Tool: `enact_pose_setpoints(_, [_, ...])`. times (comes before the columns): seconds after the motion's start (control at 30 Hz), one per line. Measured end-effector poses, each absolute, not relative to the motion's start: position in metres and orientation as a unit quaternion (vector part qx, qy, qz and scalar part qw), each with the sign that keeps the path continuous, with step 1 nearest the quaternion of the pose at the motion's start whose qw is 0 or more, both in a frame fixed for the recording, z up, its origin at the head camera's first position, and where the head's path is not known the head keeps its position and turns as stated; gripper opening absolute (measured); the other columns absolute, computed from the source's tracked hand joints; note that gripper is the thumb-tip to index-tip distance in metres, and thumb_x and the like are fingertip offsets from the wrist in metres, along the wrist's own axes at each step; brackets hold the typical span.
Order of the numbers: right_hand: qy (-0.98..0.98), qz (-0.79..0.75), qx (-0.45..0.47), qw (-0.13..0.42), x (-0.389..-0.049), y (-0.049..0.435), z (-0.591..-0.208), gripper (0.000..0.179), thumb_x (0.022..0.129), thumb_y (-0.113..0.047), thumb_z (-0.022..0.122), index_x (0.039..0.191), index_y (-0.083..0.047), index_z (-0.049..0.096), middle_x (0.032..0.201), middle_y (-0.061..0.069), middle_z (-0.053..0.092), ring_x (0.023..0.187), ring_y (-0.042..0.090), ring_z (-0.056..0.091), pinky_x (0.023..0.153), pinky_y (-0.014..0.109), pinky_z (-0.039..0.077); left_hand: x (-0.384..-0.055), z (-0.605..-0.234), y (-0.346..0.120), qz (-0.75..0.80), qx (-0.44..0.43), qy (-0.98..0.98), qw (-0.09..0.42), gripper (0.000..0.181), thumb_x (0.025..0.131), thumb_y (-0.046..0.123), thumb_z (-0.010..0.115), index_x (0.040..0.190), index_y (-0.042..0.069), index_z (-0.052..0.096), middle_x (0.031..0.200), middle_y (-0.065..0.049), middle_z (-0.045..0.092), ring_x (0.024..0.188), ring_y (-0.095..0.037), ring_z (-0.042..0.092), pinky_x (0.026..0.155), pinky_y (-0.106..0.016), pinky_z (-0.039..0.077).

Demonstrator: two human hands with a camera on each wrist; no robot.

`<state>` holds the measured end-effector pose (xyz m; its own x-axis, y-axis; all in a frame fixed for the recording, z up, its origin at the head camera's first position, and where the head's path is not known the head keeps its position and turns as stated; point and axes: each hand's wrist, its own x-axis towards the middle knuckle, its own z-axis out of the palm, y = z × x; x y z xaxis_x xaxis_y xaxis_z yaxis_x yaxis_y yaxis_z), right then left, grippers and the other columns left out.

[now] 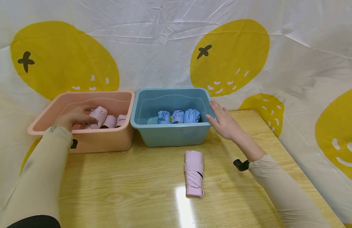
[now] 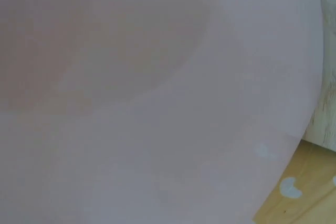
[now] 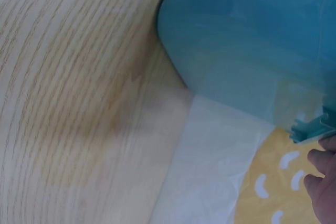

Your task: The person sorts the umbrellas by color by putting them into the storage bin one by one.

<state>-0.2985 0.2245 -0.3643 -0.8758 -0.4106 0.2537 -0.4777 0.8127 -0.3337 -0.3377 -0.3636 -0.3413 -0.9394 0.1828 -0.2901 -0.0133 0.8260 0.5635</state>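
Observation:
My left hand (image 1: 74,116) reaches over the near rim of the pink bin (image 1: 104,139) and grips a folded pink umbrella (image 1: 99,114), thumb in front and fingers behind. Beside it in the bin lie more pink umbrellas (image 1: 110,121), partly hidden by the wall. My right hand (image 1: 225,122) rests on the right rim of the blue bin (image 1: 176,136), its fingers straight. Inside that bin sit three folded blue umbrellas (image 1: 178,116). Another folded pink umbrella (image 1: 194,174) lies on the table in front of the blue bin. The pink bin's wall (image 2: 210,129) fills most of the left wrist view.
Both bins stand side by side on a wooden table (image 1: 130,186). Right behind them hangs a white cloth (image 1: 153,57) printed with yellow shapes, which also runs along the table's right edge. In the right wrist view the blue bin's side (image 3: 236,45) shows.

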Motion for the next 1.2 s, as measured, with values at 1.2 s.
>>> enact_pose_setpoints(1.2, [-0.949, 0.198, 0.232, 0.085, -0.294, 0.222, -0.363, 0.072, 0.1, -0.053, 0.029, 0.151, -0.005, 0.016, 0.158, 0.009, 0.011, 0.145, 0.027, 0.01, 0.113, 0.055, 0.008, -0.322, -0.33, -0.344, 0.299, 0.102, 0.934, 0.169, 0.073, 0.092, 0.041, 0.059, 0.144, -0.003, 0.032, 0.142, -0.028, 0.038, 0.123, -0.041, 0.044, 0.096, -0.057, 0.04])
